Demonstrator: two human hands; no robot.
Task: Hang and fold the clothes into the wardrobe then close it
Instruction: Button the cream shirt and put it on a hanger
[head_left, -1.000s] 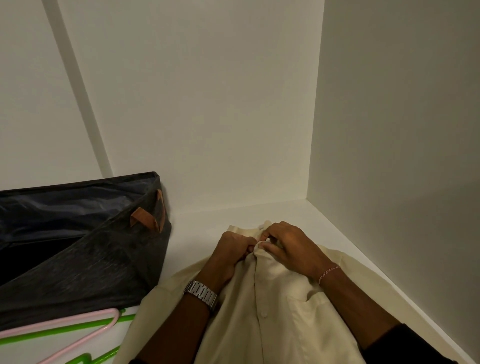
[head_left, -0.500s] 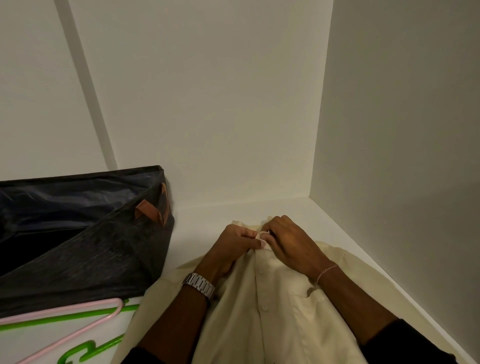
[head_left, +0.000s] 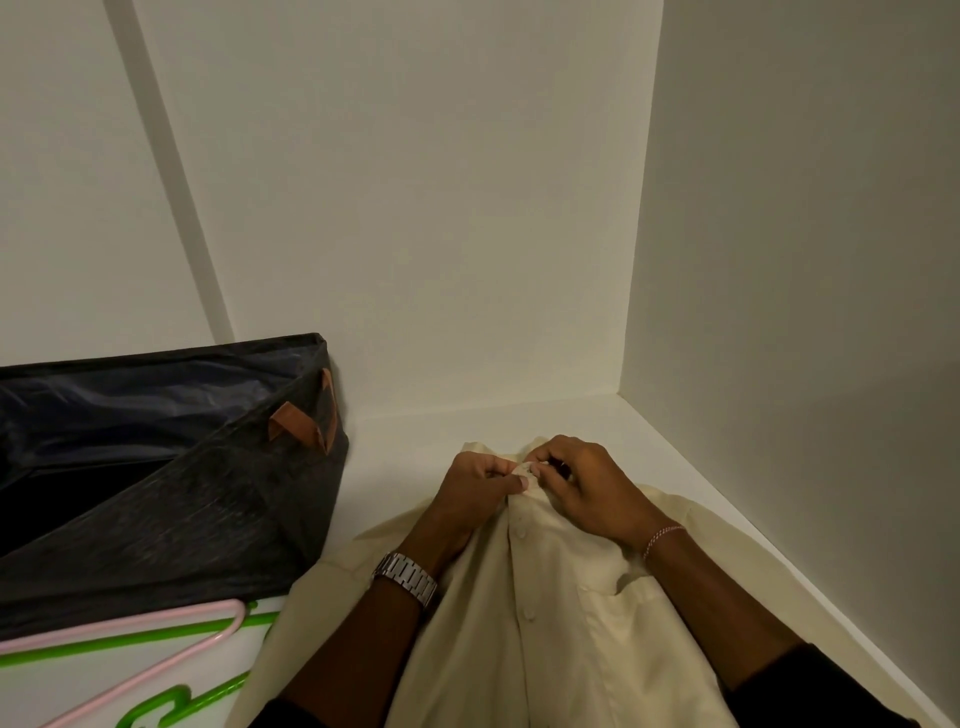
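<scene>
Here, both hands meet at the collar of the cream shirt (head_left: 561, 639). Left hand (head_left: 475, 486) has fingers curled, thumb and forefinger pinching the collar edge by the top button. Right hand (head_left: 587, 486) is likewise curled, its fingertips pinching the facing edge of the collar, nearly touching the left. Metal watch (head_left: 408, 578) on left wrist, thin bracelet (head_left: 662, 538) on right wrist; dark sleeves at the bottom edge. No readable writing or label anywhere. Shirt lies flat, front up, on the white wardrobe shelf (head_left: 415, 457), toward its back right corner, buttons down the middle, chest pocket on the right side. Dark fabric storage bin (head_left: 171, 499) with tan handle sits by the shelf's left side, near the shirt. Pink hanger (head_left: 130, 631) and green hanger (head_left: 171, 709) lie at the front left, in front of the bin.
</scene>
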